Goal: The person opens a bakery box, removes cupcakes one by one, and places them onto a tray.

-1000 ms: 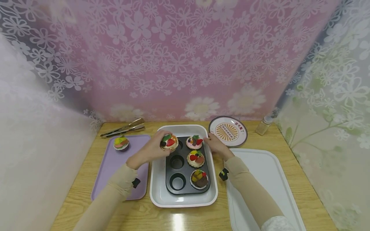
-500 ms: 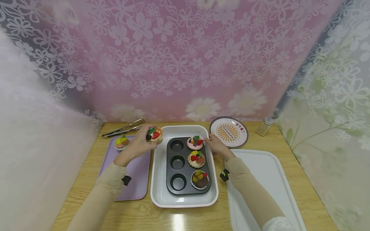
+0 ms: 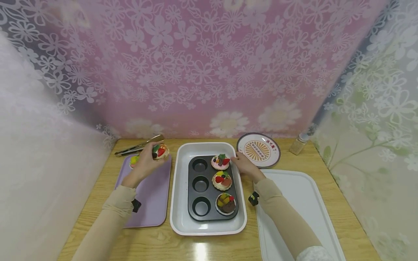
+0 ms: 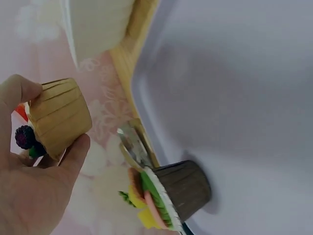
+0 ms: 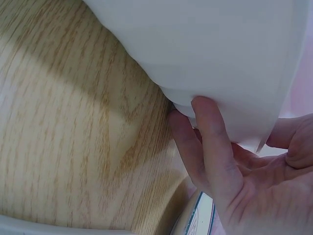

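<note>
My left hand [image 3: 143,165] grips a fruit-topped cupcake [image 3: 161,152] by its sides, above the far part of the purple tray [image 3: 153,203]. In the left wrist view, thumb and fingers pinch the held cupcake's tan wrapper [image 4: 61,115], clear of the tray. A brown-cup cupcake [image 4: 183,191] stands on that tray, mostly behind my hand in the head view. My right hand [image 3: 245,165] holds the white basin [image 3: 177,217] by its right rim, thumb over the edge and fingers against the outer wall. Inside lies a black muffin pan [image 3: 209,214], cupcakes [image 3: 222,180] filling its right column, left cups bare.
Metal tongs [image 3: 140,145] lie behind the purple tray. A patterned plate [image 3: 258,149] and a small shaker jar [image 3: 298,144] stand at the back right. A white tray [image 3: 294,203] lies under my right forearm. A floral curtain [image 3: 209,72] hangs behind the table.
My left hand has carried the cupcake leftward from over the muffin pan to over the purple tray. The right hand keeps its hold on the basin rim.
</note>
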Tool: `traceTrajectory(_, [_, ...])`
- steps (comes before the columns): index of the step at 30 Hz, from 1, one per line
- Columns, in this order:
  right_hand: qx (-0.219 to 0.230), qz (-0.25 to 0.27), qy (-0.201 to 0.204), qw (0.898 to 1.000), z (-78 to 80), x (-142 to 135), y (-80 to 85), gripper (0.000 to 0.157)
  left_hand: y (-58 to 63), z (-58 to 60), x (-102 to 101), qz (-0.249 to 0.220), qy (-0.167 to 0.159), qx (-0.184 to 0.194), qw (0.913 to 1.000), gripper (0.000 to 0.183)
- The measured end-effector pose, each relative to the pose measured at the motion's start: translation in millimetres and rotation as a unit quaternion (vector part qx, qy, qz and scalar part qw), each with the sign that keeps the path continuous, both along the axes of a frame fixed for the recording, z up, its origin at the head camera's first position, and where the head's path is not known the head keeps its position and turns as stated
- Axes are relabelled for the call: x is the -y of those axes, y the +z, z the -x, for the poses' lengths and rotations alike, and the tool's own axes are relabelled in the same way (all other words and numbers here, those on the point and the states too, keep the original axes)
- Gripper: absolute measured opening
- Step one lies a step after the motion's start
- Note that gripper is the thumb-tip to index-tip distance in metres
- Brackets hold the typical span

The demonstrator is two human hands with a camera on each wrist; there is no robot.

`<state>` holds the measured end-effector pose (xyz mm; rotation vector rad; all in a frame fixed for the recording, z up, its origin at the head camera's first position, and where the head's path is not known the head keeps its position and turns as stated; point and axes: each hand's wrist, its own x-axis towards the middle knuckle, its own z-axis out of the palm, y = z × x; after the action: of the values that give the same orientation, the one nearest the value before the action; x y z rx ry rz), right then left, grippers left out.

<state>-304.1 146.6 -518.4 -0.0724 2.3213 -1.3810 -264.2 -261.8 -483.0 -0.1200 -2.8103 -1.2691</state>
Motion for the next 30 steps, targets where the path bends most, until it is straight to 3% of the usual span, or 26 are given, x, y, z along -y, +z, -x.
traceTrajectory(4, [0.004,-0.001,-0.005,1.0,1.2,0,-0.9,0.052,-11.1,2.3,10,0.007,0.027,0.011,0.9995,0.081])
traceTrajectory(12, [0.004,-0.003,-0.001,1.0,0.8,0,0.4,0.052,-26.6,5.9,23,0.023,0.041,0.006,0.9989,0.08])
traceTrajectory(19, [0.0,-0.004,0.001,1.0,-1.2,1,1.5,0.052,-32.5,8.6,21,0.042,0.035,-0.006,0.9985,0.076])
traceTrajectory(30, [0.002,0.0,0.0,1.0,1.8,-1,-2.4,0.051,-44.9,11.5,14,0.032,0.031,0.002,0.999,0.073])
